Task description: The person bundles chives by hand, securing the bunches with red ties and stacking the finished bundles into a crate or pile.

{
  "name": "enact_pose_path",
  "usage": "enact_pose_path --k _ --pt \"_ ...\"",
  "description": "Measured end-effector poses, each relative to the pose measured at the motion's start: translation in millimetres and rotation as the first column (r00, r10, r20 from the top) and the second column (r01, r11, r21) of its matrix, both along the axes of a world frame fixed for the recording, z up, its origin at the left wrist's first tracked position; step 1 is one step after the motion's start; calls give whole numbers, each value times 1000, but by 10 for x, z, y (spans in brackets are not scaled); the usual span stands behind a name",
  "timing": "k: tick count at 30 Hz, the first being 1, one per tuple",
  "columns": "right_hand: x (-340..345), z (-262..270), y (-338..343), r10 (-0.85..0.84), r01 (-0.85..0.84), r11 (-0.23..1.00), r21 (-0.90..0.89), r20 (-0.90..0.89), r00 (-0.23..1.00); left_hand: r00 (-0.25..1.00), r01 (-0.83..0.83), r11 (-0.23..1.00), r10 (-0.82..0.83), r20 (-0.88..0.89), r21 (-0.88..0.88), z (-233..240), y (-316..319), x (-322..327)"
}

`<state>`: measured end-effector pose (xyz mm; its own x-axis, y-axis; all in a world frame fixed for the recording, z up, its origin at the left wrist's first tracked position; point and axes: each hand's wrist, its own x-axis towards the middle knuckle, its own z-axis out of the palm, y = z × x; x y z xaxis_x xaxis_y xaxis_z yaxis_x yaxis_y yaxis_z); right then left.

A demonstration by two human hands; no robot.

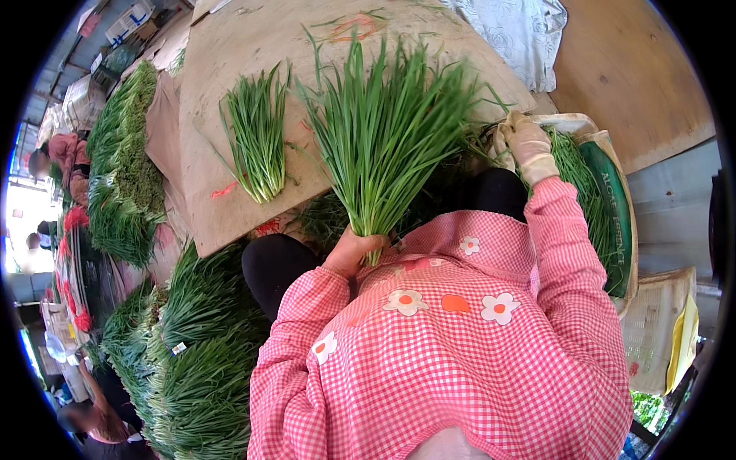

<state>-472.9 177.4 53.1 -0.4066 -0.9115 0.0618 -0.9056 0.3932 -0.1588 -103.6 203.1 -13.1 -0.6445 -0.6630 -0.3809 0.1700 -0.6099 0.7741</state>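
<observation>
My bare left hand [355, 251] grips a large bunch of green Chinese chives [385, 138] near its pale stem ends, with the leaves fanned out away from me. My right hand [524, 141], in a pale glove, is at the near right edge of the wooden board, beside the rim of a white foam box. Its fingers are curled near a few loose green leaves; whether it holds any cannot be told. A smaller bunch of chives [259, 135] lies on the wooden board [213, 46], left of the large bunch, near a piece of red tie.
Chives and a green printed bag [604, 213] fill the foam box [624, 259] at right. Stacked chive bunches [201, 356] lie at lower left, more [123, 167] at upper left. Red ties [356, 26] and a patterned cloth [512, 34] lie at the back. Other people are at the far left.
</observation>
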Motion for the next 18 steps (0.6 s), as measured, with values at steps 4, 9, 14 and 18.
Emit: enact_pose_path --k 4,9,14,18 --pt "580 -85 127 452 -244 885 -397 606 654 1000 -1 1000 1 6 9 -76 -26 10" --pt "1659 -25 311 680 -593 726 -347 237 694 996 -10 999 14 89 -50 -129 -32 -11" --pt "1806 -93 270 697 -684 717 -138 188 692 986 -23 984 51 161 -175 -121 5 -41" --pt "1725 -146 221 676 -661 721 -210 -1 737 987 -13 986 40 156 -168 -129 21 -7"
